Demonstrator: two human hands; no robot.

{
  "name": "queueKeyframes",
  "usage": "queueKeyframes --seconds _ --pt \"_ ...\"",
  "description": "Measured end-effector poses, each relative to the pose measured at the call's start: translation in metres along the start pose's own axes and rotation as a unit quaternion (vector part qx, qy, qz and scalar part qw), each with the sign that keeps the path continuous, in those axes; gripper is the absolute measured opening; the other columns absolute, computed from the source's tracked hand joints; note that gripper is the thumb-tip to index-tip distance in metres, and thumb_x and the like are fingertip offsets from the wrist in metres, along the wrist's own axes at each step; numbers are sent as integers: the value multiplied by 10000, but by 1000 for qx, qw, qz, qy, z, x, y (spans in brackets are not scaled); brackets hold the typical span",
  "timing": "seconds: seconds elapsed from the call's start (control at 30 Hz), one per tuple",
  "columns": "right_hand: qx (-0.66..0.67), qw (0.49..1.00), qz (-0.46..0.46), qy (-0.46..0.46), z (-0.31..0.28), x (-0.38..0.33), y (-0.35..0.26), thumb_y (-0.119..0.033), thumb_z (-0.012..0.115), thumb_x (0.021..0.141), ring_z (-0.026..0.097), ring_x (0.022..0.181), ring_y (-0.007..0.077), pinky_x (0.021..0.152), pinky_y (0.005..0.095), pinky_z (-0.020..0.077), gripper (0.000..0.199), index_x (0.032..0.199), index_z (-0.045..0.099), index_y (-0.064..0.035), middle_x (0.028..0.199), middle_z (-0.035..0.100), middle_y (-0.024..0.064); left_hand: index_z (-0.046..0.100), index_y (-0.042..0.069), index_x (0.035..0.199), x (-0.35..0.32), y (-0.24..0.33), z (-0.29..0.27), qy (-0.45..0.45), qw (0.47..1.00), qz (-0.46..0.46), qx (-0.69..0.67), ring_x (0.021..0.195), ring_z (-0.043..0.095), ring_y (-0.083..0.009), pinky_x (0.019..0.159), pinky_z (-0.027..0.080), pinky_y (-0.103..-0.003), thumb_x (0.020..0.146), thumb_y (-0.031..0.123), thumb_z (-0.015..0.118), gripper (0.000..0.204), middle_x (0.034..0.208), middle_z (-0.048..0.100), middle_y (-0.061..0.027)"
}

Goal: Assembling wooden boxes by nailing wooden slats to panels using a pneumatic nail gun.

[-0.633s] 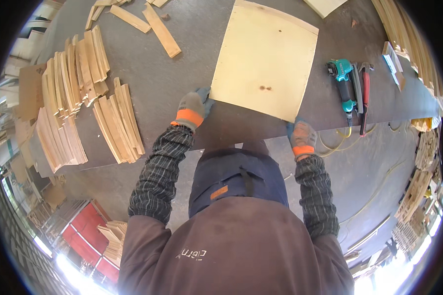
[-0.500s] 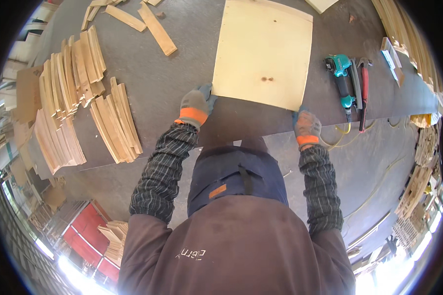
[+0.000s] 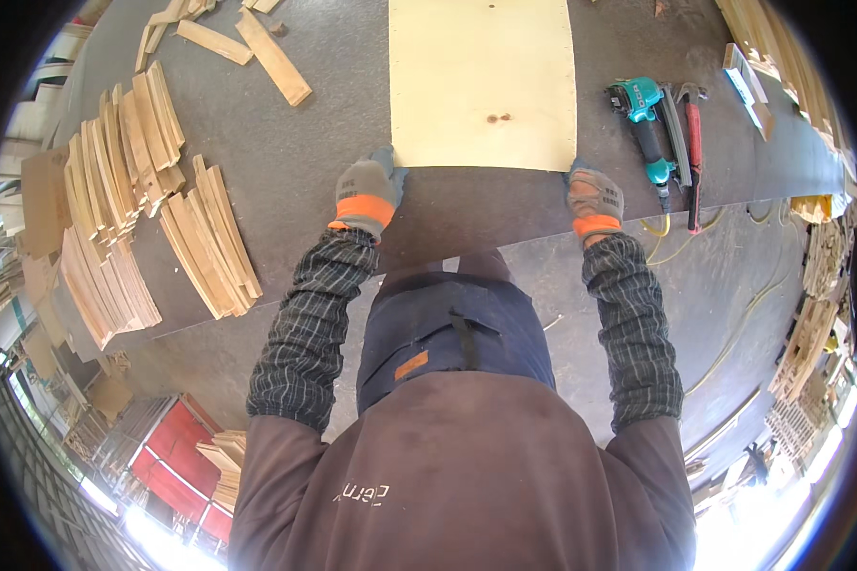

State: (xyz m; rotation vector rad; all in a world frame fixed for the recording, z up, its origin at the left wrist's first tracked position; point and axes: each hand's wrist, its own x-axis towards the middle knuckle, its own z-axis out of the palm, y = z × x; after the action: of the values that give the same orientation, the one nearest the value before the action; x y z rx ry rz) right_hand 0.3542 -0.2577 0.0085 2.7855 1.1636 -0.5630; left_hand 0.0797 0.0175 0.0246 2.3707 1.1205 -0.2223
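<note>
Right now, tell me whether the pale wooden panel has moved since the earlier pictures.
Yes. The pale wooden panel has turned counterclockwise relative to the near edge of the dark worktable, its near-right corner shifting away from that edge.

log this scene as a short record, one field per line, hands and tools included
workpiece: pale wooden panel, on the dark table
left hand: gloved, at the panel's near left corner
right hand: gloved, at its near right corner
tools: teal power tool and red-handled hammer, side by side, right of the panel
wood: strips grouped left of the panel
</note>
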Motion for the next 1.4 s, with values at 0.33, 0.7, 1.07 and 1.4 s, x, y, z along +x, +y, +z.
queueKeyframes --seconds 0.33,0.7,1.07,1.4 --pt "-34 999 -7 -20 -1 11 1 -202 570 970 740 991 368 818 451 610 206 1007 753 -115 1099 768 144 754 50 1215 1 -2 -3 7 999 3 -41 826 755 -387 755 573 -475 964 324 758 372 915 785 -186" --pt "-15 999 1 -47 -27 7 -10 -181 585 957 741 1002 391 830 498 606 225 1011 784 -91 1120 768 159 684 113 1386 -7 66 -36 85 991 95 32 1267 642 -376 1066 550 -459 878 327 853 577 1494 596 -195" --pt "3 999 -22 -36 -8 13 3 -168 578 967 740 981 406 823 500 606 219 1017 768 -70 1101 760 192 732 157 1220 35 101 40 134 898 418 -2 1404 516 -362 1202 400 -568 880 264 811 365 1483 592 -102" --pt "61 996 -32 -63 -38 18 41 -235 624 984 722 1019 418 867 504 578 221 969 741 -48 1111 752 201 745 177 1225 37 96 44 128 906 404 22 1405 526 -372 1202 403 -594 900 321 801 360 1508 591 -95"
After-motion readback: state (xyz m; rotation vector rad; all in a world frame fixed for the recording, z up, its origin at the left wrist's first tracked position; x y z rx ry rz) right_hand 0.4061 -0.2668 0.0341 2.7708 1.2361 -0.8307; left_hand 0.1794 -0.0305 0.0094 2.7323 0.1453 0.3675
